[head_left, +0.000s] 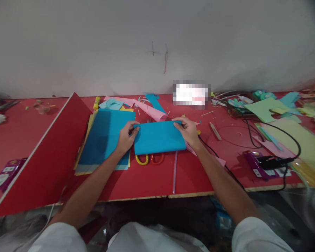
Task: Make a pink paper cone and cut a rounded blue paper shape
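Observation:
A folded sheet of blue paper (159,138) is held up over the red table, its long edges running left to right. My left hand (127,136) pinches its upper left corner between thumb and fingers. At the upper right corner my right hand (187,131) grips it the same way. Under the paper lie scissors, of which a yellow handle loop (141,161) and a red handle loop (157,161) stick out below; their blades are mostly hidden. Beside my left hand is a stack of blue and yellow sheets (105,136).
A red upright board (49,150) divides the table (147,185) at left. Behind the paper lie a rolled pink sheet (151,111) and scraps. A purple power strip (262,166) with black cables, a marker (215,131) and pale green sheets (301,140) are at right.

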The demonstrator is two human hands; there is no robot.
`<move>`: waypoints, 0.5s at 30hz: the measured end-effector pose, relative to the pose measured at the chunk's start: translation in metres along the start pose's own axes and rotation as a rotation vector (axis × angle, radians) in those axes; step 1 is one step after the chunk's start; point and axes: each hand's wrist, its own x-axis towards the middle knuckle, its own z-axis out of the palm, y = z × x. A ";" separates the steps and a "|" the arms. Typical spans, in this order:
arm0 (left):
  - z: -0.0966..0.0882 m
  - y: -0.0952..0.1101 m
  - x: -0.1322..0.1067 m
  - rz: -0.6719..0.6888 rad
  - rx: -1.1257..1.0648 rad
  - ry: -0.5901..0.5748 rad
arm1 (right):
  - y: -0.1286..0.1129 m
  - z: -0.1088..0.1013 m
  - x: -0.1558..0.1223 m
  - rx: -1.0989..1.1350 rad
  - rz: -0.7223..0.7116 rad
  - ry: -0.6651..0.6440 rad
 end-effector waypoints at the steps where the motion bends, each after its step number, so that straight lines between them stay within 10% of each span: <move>1: 0.000 0.000 0.000 -0.001 0.001 0.003 | 0.000 0.000 0.000 0.006 0.001 -0.002; 15: -0.001 -0.004 0.000 -0.008 0.007 0.017 | 0.006 -0.001 0.002 0.052 -0.006 0.005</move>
